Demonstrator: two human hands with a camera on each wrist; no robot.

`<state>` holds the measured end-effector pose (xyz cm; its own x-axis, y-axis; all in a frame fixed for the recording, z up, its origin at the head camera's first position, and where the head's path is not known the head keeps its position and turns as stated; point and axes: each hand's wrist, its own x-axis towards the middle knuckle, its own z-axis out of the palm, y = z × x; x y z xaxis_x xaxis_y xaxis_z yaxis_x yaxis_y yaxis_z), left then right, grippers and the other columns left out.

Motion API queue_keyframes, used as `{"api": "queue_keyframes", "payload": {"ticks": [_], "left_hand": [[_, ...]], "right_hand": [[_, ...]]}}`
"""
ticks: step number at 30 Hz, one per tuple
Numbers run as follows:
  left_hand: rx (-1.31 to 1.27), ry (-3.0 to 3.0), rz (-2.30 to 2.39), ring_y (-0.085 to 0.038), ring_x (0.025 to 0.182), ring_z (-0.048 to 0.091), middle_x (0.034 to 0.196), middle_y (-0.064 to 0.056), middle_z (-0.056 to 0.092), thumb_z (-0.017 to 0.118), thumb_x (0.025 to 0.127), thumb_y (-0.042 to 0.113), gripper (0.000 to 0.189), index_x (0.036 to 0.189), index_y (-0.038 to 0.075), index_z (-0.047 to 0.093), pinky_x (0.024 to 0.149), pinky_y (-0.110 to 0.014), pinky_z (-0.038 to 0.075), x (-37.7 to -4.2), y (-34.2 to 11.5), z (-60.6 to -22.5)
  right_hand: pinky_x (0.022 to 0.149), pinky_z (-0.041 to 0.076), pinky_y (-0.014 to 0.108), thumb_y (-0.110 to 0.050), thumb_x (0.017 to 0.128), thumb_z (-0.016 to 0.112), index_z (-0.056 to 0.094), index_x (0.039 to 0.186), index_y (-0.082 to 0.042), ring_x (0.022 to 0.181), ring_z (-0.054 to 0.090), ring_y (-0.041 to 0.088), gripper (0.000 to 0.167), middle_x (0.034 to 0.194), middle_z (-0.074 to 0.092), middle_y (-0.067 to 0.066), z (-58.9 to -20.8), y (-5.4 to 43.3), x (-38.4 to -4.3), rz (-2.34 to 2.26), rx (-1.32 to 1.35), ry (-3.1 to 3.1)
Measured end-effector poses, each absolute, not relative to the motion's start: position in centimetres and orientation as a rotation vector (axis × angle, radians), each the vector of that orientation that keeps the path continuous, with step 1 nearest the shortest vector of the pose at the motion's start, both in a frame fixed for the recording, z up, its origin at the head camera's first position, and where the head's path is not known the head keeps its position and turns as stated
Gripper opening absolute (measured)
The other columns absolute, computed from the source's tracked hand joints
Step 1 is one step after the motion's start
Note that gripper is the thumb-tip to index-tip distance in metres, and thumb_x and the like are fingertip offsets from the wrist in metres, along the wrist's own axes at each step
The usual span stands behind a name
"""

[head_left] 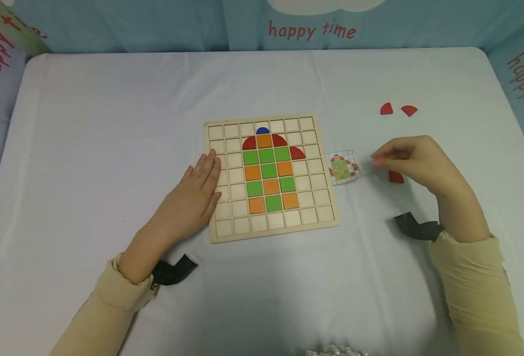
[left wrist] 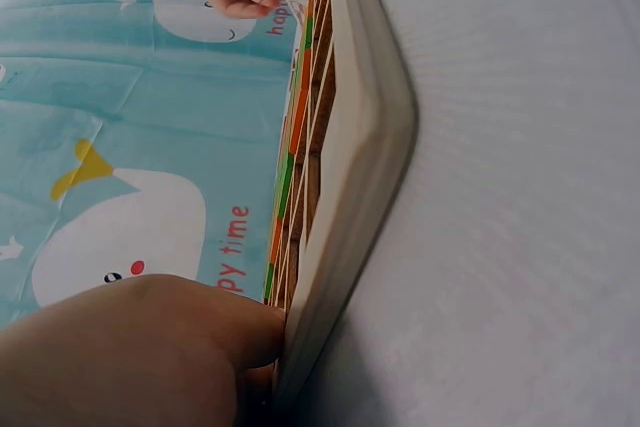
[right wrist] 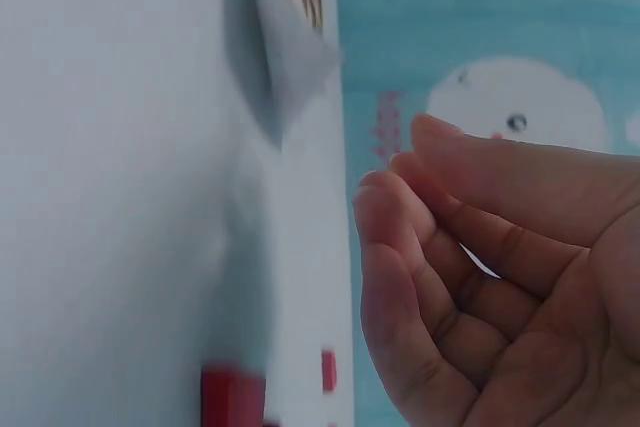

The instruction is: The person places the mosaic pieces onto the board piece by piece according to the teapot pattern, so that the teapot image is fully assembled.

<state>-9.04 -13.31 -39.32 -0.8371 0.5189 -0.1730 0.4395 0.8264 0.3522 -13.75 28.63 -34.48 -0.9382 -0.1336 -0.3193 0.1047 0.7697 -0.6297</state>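
My left hand rests on the left edge of a square wooden grid board, fingers straight and thumb lower down. In the board lie several green squares and orange squares, red quarter-circles and a blue half-circle at the top. To the right, my right hand hovers over the table, its thumb and fingers bent toward each other. The right wrist view shows nothing between those fingertips. Just below that hand lies a red quarter-circle, partly covered by it.
A small pattern card with a coloured picture lies against the board's right side, its corner raised. Farther back on the right are two red quarter-circles. A white cloth covers the table, and a blue printed curtain stands behind it.
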Motion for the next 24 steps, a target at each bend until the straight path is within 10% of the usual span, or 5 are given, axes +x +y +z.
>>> {"api": "queue_keyframes", "payload": {"ticks": [24], "left_hand": [[0.74, 2.749, 0.443, -0.032, 0.143, 0.002, 0.155, -0.021, 0.002, 0.038, 0.101, 0.018, 0.059, 0.147, -0.009, 0.012, 0.112, -0.052, 0.013, -9.1, -13.3, -39.4]], "right_hand": [[0.072, 0.034, 0.023, -0.034, 0.086, 0.07, 0.069, 0.11, -0.007, 0.074, 0.058, 0.005, 0.036, 0.077, 0.068, -0.015, -35.3, 35.0, -13.9, -0.984, 0.243, 2.648]]}}
